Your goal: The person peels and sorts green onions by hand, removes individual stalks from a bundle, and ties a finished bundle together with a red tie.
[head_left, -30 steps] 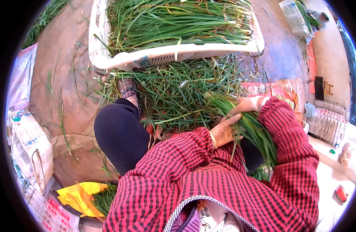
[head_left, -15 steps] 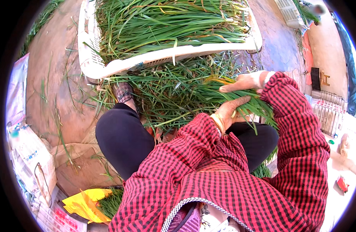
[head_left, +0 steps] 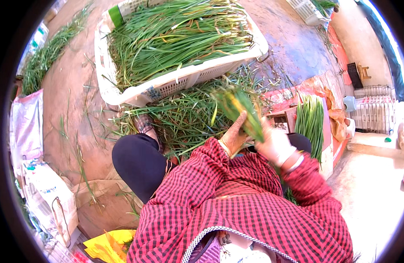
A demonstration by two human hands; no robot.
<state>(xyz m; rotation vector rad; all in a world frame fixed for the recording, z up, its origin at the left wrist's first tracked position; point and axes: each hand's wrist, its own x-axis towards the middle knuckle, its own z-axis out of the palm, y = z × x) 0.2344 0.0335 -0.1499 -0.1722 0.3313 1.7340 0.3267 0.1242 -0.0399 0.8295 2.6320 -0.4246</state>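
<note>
A bunch of garlic chives (head_left: 242, 107), long green leaves with some yellow ones, is held over the litter in front of my knees and is blurred by motion. My left hand (head_left: 233, 136) is closed round its near left side. From the right, my right hand (head_left: 274, 141) grips the near end, its fingers slightly smeared. Beneath the bunch lies a heap of loose green leaves (head_left: 184, 118). Beyond it stands a white plastic basket (head_left: 167, 85) full of chives laid lengthwise. To the right of my right hand, a neat bundle of chives (head_left: 310, 125) rests on a low surface.
More loose chives (head_left: 48, 61) lie on the floor at far left. A yellow bag (head_left: 110, 244) and white sacks (head_left: 48, 188) sit at near left. At far right are a wire crate (head_left: 373, 111) and a small wooden stool (head_left: 364, 71). Another white basket (head_left: 309, 11) stands beyond.
The bunch has swung from lying rightward across my lap to pointing away from me. My right hand has moved down to its near end. The bundle at right has come into view.
</note>
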